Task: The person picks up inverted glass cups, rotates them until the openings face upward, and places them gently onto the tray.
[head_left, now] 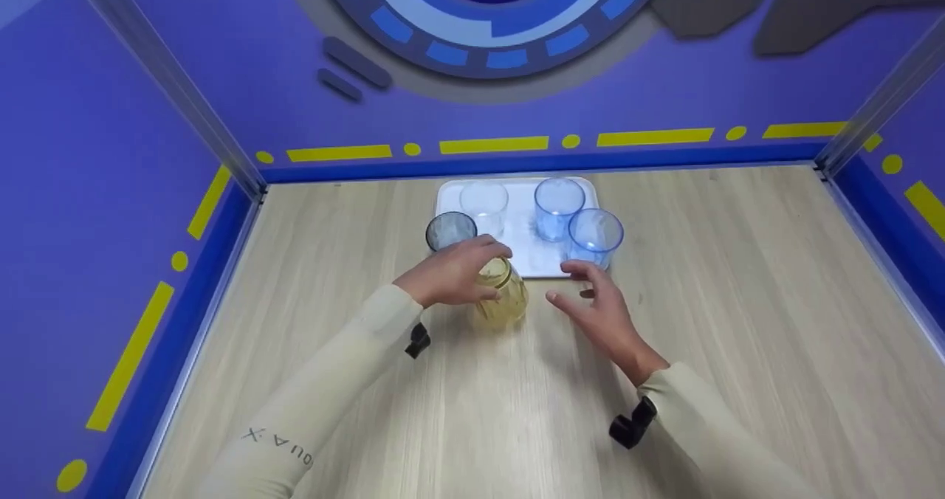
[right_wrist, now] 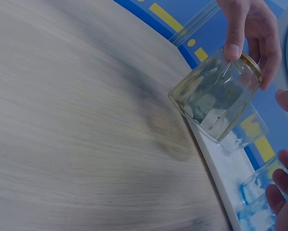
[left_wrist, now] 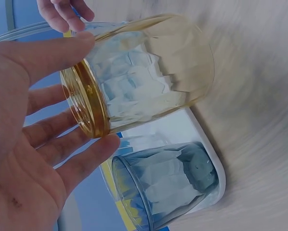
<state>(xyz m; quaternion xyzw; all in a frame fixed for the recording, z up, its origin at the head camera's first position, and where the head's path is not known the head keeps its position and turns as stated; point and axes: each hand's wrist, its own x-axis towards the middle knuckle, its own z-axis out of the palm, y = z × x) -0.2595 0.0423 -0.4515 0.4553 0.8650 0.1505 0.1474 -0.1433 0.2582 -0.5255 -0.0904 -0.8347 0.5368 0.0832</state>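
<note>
My left hand (head_left: 449, 272) grips an amber glass (head_left: 505, 305) round its thick base. The glass is upside down, its wider mouth facing the table, and its shadow lies apart from it in the right wrist view. To its right, my right hand (head_left: 602, 313) hovers with relaxed, spread fingers and touches nothing. Behind the hands is a white tray (head_left: 526, 252) bearing a dark grey glass (left_wrist: 170, 180), a clear glass (head_left: 483, 205) and two blue glasses (head_left: 559, 210). The left hand partly hides the grey glass in the head view.
A light wooden tabletop (head_left: 472, 425) stretches around the tray. Purple-blue panels (head_left: 221, 56) with yellow marks enclose it at the back and sides. Black wrist devices (head_left: 632, 424) hang below both sleeves.
</note>
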